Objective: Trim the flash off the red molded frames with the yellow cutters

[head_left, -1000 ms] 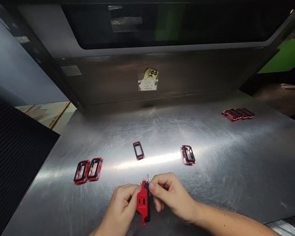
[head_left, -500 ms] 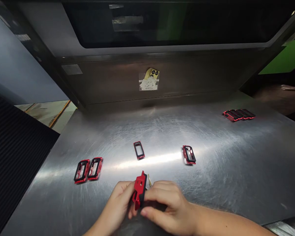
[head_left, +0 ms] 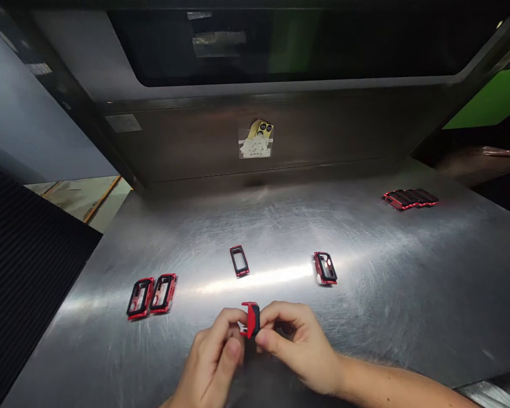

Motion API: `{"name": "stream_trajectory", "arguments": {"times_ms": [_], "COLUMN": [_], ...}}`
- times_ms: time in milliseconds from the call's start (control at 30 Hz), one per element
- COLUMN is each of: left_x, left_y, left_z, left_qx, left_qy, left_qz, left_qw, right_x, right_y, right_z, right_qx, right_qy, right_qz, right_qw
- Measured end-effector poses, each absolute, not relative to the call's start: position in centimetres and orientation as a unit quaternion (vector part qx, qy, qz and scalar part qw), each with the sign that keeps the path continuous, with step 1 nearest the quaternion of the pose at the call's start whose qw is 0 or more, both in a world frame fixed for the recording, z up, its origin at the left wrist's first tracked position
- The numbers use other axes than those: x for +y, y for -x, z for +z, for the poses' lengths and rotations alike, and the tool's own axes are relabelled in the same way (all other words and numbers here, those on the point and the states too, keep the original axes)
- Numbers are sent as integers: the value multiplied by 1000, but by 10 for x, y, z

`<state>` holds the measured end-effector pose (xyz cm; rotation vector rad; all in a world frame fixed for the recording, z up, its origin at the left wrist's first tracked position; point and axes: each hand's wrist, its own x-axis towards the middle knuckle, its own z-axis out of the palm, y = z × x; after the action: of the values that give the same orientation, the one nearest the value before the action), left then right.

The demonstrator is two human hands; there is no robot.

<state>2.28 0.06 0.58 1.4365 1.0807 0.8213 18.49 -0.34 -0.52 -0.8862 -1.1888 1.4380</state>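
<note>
In front of me a red-and-black frame piece (head_left: 252, 321) is held up edge-on above the metal table, its red face to the left and its black side to the right. My right hand (head_left: 297, 340) pinches its black side between thumb and fingers. My left hand (head_left: 216, 351) has its curled fingers against the red side, some of them hidden behind it. Just beyond my hands lies a slim frame with a black inner rim (head_left: 239, 261). A thicker red-and-black frame (head_left: 325, 268) rests to its right.
Two similar frames (head_left: 140, 298) lie side by side at the left on the scratched metal table (head_left: 187, 226). At the far right several red-and-black pieces (head_left: 410, 199) overlap in a row. A clear bag with labels (head_left: 256, 139) is on the upright panel behind.
The frame piece has turned and now appears shorter, seen end-on. My left hand has shifted its hold. A thin gold-coloured rod seen by my right hand no longer shows.
</note>
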Motion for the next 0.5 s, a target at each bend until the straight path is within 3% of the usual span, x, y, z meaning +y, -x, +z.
{"name": "stream_trajectory", "arguments": {"times_ms": [500], "left_x": [3], "left_y": [-20], "left_z": [7], "left_qx": [412], "left_qy": [-671], "left_qz": [402], "left_qw": [468], "right_x": [-9], "right_y": [-191], "right_z": [-2], "right_qx": [-668], "right_qy": [360], "right_qz": [348], "right_qw": [550]}}
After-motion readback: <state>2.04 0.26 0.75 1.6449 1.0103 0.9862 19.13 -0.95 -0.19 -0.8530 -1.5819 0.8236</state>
